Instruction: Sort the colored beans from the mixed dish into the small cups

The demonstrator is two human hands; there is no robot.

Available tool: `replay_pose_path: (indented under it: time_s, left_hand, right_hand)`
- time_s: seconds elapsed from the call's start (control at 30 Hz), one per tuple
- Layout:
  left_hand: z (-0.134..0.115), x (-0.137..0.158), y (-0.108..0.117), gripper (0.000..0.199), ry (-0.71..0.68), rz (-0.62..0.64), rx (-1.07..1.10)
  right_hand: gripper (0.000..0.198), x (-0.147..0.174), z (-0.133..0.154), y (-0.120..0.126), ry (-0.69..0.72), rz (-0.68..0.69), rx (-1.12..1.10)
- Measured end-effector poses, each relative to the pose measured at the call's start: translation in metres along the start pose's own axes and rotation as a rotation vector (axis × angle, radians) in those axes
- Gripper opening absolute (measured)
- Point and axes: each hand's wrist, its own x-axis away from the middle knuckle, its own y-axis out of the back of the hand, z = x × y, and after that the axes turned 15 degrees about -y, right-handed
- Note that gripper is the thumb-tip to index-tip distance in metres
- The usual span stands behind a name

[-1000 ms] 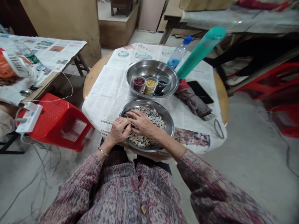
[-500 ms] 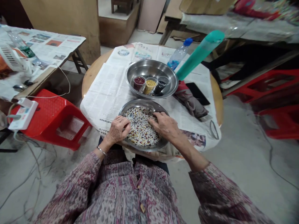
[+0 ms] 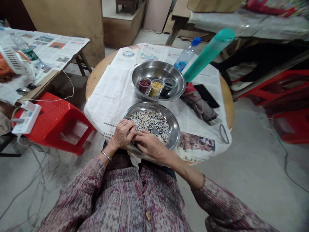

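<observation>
A steel basin (image 3: 174, 132) near the table's front edge holds a mix of small white, dark, red and yellow grains (image 3: 151, 122). At its left rim my left hand (image 3: 122, 133) is closed, with curled fingers. What it holds, if anything, is hidden. My right hand (image 3: 151, 145) reaches over the front of the basin, its fingertips bent down close to the left hand. Its fingers are together, and I cannot make out what is between them. Behind stands a larger steel basin (image 3: 158, 67) with three clear cups: red grains (image 3: 145, 84), yellow grains (image 3: 156, 88) and black grains (image 3: 168, 86).
Newspaper (image 3: 108, 93) covers the round table. Behind the larger basin are a blue-capped bottle (image 3: 187, 54) and a long green tube (image 3: 210, 54). A dark phone-like slab (image 3: 206, 96) and a grey cloth item (image 3: 199, 104) lie right. A red stool (image 3: 55, 125) bears a power strip (image 3: 27, 117).
My right hand has moved left and toward me, from the basin's right side to beside my left hand. The grains on the right have shifted, baring some basin floor. My left hand stays at the rim.
</observation>
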Motion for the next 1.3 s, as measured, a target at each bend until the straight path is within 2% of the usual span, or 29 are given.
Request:
replay_pose_path:
  time_s: [0.07,0.13,0.3,0.4,0.5,0.6,0.7,0.87,1.0,1.07,1.23,1.3]
  left_hand:
    - [0.000,-0.001,0.000,0.019,-0.007,0.000,0.000]
    - [0.000,-0.001,0.000,0.019,-0.024,-0.005,0.001]
    - [0.001,-0.002,0.000,0.019,-0.048,-0.015,0.015]
    - [0.001,-0.001,0.000,0.020,-0.034,-0.002,0.011]
    - [0.001,-0.001,0.000,0.020,-0.022,0.015,0.007]
    - [0.000,-0.001,0.001,0.020,-0.008,0.037,0.000]
    - [-0.001,-0.002,0.002,0.020,0.009,0.058,0.000]
    - [-0.002,-0.002,0.002,0.021,0.010,0.051,0.011]
    - [-0.002,-0.002,0.002,0.021,0.008,0.045,0.006]
    - [-0.002,-0.003,0.002,0.021,0.012,0.048,0.003]
    - [-0.003,-0.003,0.003,0.021,0.004,0.025,0.017]
    - [-0.004,-0.004,0.004,0.019,0.001,0.004,0.019]
  right_hand:
    - [0.022,-0.001,-0.008,0.001,0.043,-0.021,0.130]
    - [0.023,-0.006,-0.020,0.008,0.009,-0.092,0.208]
    - [0.028,-0.022,-0.055,0.027,-0.329,-0.377,0.251]
    - [0.029,-0.030,-0.060,0.027,-0.485,-0.448,0.243]
    - [0.032,-0.034,-0.050,0.019,-0.414,-0.374,0.155]
    - [0.018,-0.031,-0.035,0.014,-0.262,-0.185,0.005]
    - [0.020,-0.016,-0.024,0.019,-0.180,-0.058,-0.097]
    - [0.021,0.024,-0.019,0.035,-0.131,0.073,-0.003]
    - [0.023,0.034,-0.017,0.031,-0.085,0.213,0.127]
    - [0.025,0.028,-0.017,0.025,-0.081,0.162,0.195]
    - [0.033,0.000,-0.025,0.018,-0.197,-0.177,0.304]
    - [0.036,-0.010,-0.027,0.014,-0.166,-0.239,0.294]
